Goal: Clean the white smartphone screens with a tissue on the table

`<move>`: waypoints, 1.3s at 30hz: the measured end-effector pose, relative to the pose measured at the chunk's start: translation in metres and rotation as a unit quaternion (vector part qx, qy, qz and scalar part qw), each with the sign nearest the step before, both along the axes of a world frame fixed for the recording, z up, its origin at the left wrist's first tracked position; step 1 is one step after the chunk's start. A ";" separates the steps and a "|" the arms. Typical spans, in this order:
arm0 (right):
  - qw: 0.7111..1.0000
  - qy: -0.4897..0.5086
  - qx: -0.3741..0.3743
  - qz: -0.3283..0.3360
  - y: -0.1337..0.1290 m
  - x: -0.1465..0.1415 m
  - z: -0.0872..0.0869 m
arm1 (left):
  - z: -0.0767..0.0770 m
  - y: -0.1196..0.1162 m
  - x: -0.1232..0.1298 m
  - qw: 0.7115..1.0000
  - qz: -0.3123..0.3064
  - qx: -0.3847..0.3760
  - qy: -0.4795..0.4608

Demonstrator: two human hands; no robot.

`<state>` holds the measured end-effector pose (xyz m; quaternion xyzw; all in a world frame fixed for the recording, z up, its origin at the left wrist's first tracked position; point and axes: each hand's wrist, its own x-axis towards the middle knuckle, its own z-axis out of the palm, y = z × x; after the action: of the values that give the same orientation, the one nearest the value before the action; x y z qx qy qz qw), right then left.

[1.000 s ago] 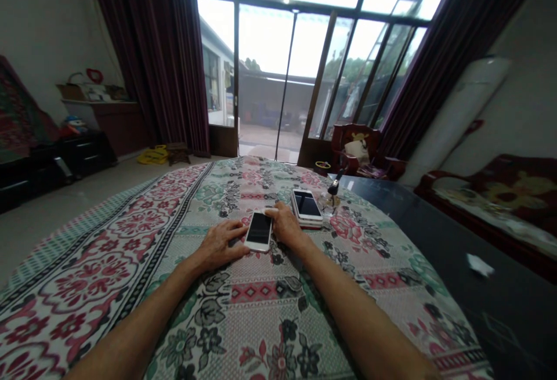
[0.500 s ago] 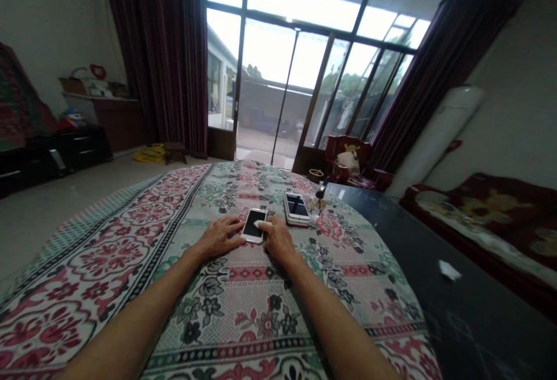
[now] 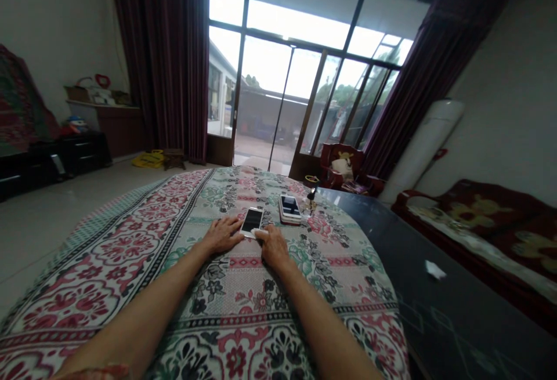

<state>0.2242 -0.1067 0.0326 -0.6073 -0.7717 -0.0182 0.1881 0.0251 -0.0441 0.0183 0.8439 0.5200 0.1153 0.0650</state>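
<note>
A white smartphone [image 3: 253, 220] with a dark screen lies face up on the patterned tablecloth. My left hand [image 3: 223, 234] rests flat at its left edge, fingers stretched out and fingertips touching the side. At the phone's near right corner, my right hand [image 3: 274, 245] is closed on a small white tissue [image 3: 260, 233], pressed against the lower end of the screen. Just right of the hands lies a second white smartphone [image 3: 290, 206], on top of another flat item that it mostly covers.
A small clear object with a dark top [image 3: 311, 194] stands beyond the stacked phones. A crumpled white piece [image 3: 435, 270] lies on the dark tabletop [image 3: 404, 241] at right. Beyond are a wooden chair [image 3: 343, 165], a bench [image 3: 483, 212] and glass doors [image 3: 265, 107].
My right hand has slid the tissue from the middle of the screen towards the phone's near end. The left hand stays at the phone's edge. The camera view has shifted slightly.
</note>
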 end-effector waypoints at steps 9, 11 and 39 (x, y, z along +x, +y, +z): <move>1.000 0.001 0.013 -0.002 -0.007 -0.001 -0.003 | 0.001 -0.003 0.003 1.000 0.019 -0.017 0.000; 1.000 -0.006 0.018 0.001 -0.008 0.000 -0.005 | 0.003 -0.003 0.003 1.000 0.020 -0.020 0.001; 0.998 -0.033 -0.042 -0.028 0.058 -0.012 0.020 | -0.002 -0.006 0.001 1.000 0.007 0.021 0.002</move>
<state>0.2118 -0.0487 0.0530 -0.6348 -0.7606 -0.0108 0.1359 0.0260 -0.0499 0.0161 0.8417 0.5234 0.1250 0.0450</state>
